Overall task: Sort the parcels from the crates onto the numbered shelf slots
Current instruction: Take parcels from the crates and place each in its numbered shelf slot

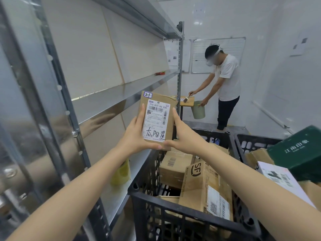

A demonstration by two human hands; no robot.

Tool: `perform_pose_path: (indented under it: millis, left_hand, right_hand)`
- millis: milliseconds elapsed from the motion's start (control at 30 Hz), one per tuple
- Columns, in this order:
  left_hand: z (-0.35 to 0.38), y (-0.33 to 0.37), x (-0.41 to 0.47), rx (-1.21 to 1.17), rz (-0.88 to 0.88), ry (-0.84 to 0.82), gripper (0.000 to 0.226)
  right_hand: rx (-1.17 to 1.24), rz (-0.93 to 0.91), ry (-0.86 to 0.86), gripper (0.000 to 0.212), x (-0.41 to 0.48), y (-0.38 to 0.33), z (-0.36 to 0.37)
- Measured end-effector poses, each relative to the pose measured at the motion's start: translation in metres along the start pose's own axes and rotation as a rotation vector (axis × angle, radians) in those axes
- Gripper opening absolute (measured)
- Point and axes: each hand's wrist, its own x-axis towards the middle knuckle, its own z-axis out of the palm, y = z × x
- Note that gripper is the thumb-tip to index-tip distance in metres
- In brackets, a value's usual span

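- Left hand (137,134) and right hand (182,136): each grip closed on a side of one small cardboard parcel (156,119), held upright above the black crate (173,206).
- Parcel label faces camera; "21" tag at 11 o'clock corner.
- Metal shelf (111,96) at 9 o'clock.
- More boxes lie in the crate, at 5 o'clock of the parcel.

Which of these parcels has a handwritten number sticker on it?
The small brown parcel held up in both hands, sticker "21" at its top corner. The boxes in the black crate show only printed labels.
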Motion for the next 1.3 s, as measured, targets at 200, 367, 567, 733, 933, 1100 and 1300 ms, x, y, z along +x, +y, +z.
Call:
perform_pose_path:
  millis: [200,367,567,733,933,1100,1300]
  left_hand:
    - [0.002,0.009,-0.006,-0.001,0.019,0.017,0.148]
    - [0.001,0.021,-0.011,0.010,0.030,0.030,0.148]
    - [-0.006,0.045,-0.018,0.037,-0.014,0.066,0.148]
    - [-0.005,0.069,-0.033,0.063,-0.054,0.131,0.148]
    - [0.004,0.109,-0.063,0.099,-0.123,0.239,0.149]
    - [0.003,0.141,-0.098,0.095,-0.164,0.335,0.148]
    - [-0.014,0.169,-0.150,0.170,-0.231,0.405,0.148]
  right_hand:
    - [-0.076,0.041,0.025,0.119,-0.011,-0.002,-0.009]
    - [-0.136,0.049,0.023,0.110,-0.020,-0.006,-0.022]
    - [-0.207,0.003,0.022,0.104,-0.029,-0.012,-0.039]
    - [-0.297,-0.062,0.018,0.098,-0.044,-0.006,-0.056]
    - [-0.310,-0.173,-0.026,0.094,-0.069,-0.006,-0.084]
    - [-0.300,-0.292,-0.036,0.090,-0.091,-0.021,-0.100]
    - [-0.248,-0.392,0.045,0.083,-0.117,-0.048,-0.098]
